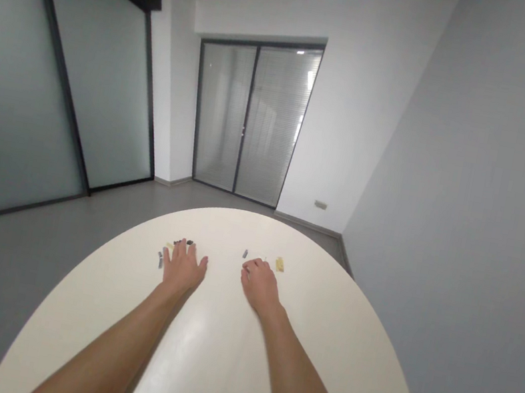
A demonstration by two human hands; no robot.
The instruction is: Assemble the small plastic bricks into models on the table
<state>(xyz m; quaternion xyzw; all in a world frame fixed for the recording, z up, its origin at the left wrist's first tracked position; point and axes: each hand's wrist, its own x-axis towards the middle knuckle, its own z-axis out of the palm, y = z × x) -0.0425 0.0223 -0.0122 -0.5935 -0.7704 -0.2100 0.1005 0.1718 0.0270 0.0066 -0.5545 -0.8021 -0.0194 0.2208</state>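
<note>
Head view: left hand [183, 268] spread open among small dark pieces [190, 243].
Right hand [261, 284] curled, grip unclear, between grey piece [245, 254] and yellow piece [279, 264].

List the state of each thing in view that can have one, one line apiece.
Left hand, palm down, fingers spread
Right hand, fingers curled; grip unclear
Glass double door, shut
Blinds, lowered
Yellow piece, lying beside right hand
Gray piece, lying beyond right hand
Dark pieces, lying by left hand
</note>
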